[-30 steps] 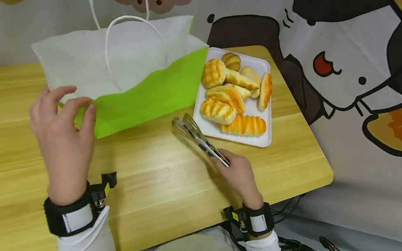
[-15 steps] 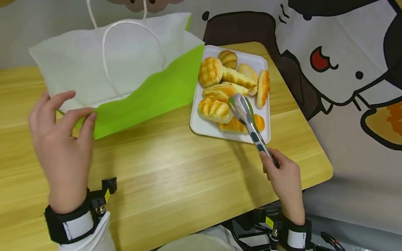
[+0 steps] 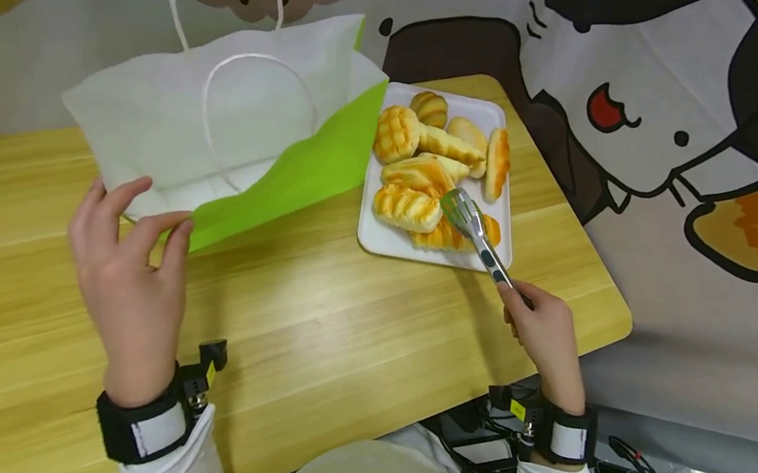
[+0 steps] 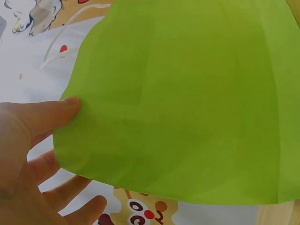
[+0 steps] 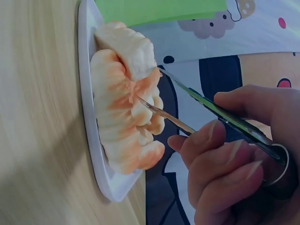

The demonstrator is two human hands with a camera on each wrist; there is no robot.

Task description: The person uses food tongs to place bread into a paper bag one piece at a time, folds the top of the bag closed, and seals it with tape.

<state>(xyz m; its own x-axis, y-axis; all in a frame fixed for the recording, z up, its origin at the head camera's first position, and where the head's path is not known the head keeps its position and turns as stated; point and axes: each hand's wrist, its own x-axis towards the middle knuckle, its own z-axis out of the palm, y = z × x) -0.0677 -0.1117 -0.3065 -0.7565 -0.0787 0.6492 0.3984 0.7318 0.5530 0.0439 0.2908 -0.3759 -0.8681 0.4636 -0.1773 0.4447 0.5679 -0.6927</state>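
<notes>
Right hand [image 3: 545, 327], curled, grips tongs [image 3: 489, 261] above bread [image 3: 434, 239] — left hand [image 3: 131, 292] pinches the green bag [image 3: 302, 173].

I see a wood-grain table [image 3: 331, 312], with cartoon-printed fabric [image 3: 661, 189] beyond its far edge and along the right.

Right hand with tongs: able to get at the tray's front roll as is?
Likely yes: the tongs in the right hand have parted tips by the front roll. A neighbouring roll overlaps one end, but the near side looks uncovered.
</notes>
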